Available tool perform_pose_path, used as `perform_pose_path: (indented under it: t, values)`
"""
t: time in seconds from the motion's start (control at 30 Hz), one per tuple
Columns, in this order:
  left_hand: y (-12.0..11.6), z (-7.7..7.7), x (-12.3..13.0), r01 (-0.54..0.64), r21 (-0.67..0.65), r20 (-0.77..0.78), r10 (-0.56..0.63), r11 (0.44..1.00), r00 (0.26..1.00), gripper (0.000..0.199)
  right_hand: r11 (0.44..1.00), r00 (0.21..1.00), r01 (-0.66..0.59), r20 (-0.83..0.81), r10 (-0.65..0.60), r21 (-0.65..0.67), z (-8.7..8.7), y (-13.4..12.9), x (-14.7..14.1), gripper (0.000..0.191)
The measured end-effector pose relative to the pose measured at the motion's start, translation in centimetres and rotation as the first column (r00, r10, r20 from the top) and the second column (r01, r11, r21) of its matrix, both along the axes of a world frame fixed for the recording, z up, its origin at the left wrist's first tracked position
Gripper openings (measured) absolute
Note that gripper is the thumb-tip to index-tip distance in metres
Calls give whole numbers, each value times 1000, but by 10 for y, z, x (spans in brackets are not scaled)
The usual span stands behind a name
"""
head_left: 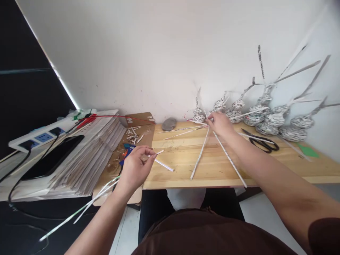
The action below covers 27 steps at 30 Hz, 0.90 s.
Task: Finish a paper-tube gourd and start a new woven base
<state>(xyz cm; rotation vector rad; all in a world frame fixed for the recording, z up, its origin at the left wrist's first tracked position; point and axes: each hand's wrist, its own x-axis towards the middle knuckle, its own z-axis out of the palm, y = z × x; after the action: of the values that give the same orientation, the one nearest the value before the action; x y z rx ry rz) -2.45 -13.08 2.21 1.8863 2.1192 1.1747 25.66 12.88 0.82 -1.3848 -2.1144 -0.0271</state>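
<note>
My left hand [136, 164] is closed in a pinch on a thin rolled-paper stick [160, 152], whose pale tip pokes out past the fingertips. Another paper stick [166, 166] lies on the table just beside it. Long green-and-white paper sticks [79, 210] show behind my left wrist; whether they join the held one is hidden. Farther back, my right hand [220, 123] has its fingers pinched together where several paper sticks [199, 154] meet and fan out over the table. Its fingertips cover the meeting point.
Woven paper gourds [273, 122] line the wall at right, near black-handled scissors [264, 141]. A grey stone [169, 124] sits at the back. On the left are a glue gun [126, 153], paper scraps [135, 134], a paper stack [87, 159], a phone [54, 156] and a power strip [44, 134].
</note>
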Motion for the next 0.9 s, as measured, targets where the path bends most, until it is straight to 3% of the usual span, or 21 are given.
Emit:
perform_pose_path:
  t: [0.1, 0.2, 0.37, 0.63, 0.77, 0.9]
  values:
    - [24, -3, 1, 35, 24, -11, -35, 999, 999, 16, 998, 1000, -23, 10, 23, -59, -25, 5, 4, 18]
    - [48, -4, 3, 72, 62, -52, -69, 995, 996, 12, 999, 999, 23, -47, -24, -23, -39, 2, 4, 21]
    - [91, -5, 18, 119, 103, -92, -110, 987, 990, 8, 997, 984, 80, -162, -76, 21, -31, 1, 2, 11]
    - [143, -30, 35, 122, 131, 2, -123, 984, 992, 5, 983, 966, -39, -260, -9, -179, -37, 3, -14, 19]
    - [153, -43, 26, 93, 173, -10, -92, 980, 996, 6, 964, 978, -138, -188, 95, -226, -34, 4, -42, 18]
    - [154, -49, 9, 33, 251, -50, -22, 967, 999, 6, 946, 973, -231, -55, 225, -227, -31, 3, -91, 22]
